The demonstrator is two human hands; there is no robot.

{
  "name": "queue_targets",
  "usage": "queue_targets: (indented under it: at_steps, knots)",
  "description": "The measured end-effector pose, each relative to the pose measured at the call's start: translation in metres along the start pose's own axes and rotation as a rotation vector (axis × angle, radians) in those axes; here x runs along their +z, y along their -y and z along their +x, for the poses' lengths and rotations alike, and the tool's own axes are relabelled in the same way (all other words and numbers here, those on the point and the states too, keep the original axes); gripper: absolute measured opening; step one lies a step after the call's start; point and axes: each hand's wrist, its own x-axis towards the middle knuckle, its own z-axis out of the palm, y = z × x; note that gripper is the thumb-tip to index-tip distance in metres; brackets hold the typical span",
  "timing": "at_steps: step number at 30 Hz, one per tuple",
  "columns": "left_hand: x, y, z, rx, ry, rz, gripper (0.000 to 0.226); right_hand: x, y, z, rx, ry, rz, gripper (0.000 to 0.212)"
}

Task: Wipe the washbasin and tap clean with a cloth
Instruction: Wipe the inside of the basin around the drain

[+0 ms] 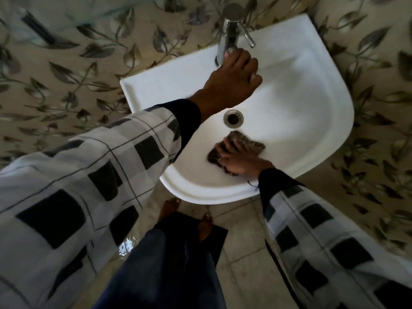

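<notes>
A white washbasin (pixel 312 90) is fixed to the patterned wall, its drain (pixel 233 117) near the middle of the bowl. The chrome tap (pixel 229 30) stands at the back rim. My left hand (pixel 231 79) is at the foot of the tap, thumb against the spout, fingers curled; whether it grips the tap is unclear. My right hand (pixel 239 160) presses a brown striped cloth (pixel 247 142) flat against the bowl just in front of the drain, its fingers spread over the cloth.
Leaf-patterned tiles (pixel 73 70) cover the wall around the basin. Below the basin lie pale floor tiles (pixel 240 241), a dark mat (pixel 219 236) and my bare feet (pixel 169 208). A wet patch (pixel 127 244) glints on the floor at the left.
</notes>
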Motion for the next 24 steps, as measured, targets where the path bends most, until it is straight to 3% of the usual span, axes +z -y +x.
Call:
queue_targets:
  at_steps: [3, 6, 10, 13, 16, 19, 22, 24]
  knots:
    - [-0.001, 0.002, 0.002, 0.039, -0.025, 0.089, 0.01, -0.004, -0.028, -0.01, -0.158, -0.047, -0.108, 0.045]
    - [0.006, 0.002, 0.002, 0.059, -0.028, 0.202, 0.015, -0.023, -0.063, 0.001, 0.057, 0.015, -0.151, 0.075]
    - [0.016, 0.004, -0.002, -0.009, -0.043, 0.157, 0.027, -0.029, -0.025, 0.021, 0.251, -0.051, 0.07, 0.067]
    - [0.02, 0.002, 0.0, -0.064, -0.047, 0.12, 0.031, -0.012, -0.004, 0.015, 0.082, 0.008, 0.097, 0.062]
    - [0.021, 0.001, 0.0, -0.162, -0.006, 0.026, 0.033, -0.004, -0.03, 0.002, -0.036, 0.033, 0.036, 0.063]
    - [0.026, 0.0, 0.0, -0.256, 0.014, -0.027, 0.04, -0.014, -0.054, 0.004, 0.126, -0.081, 0.02, 0.064]
    - [0.029, -0.001, 0.001, -0.325, 0.031, -0.051, 0.036, -0.023, -0.034, 0.027, 0.323, -0.2, 0.084, 0.064]
    - [0.032, 0.001, 0.0, -0.331, 0.025, -0.024, 0.036, -0.012, -0.006, 0.041, 0.262, -0.205, 0.093, 0.065]
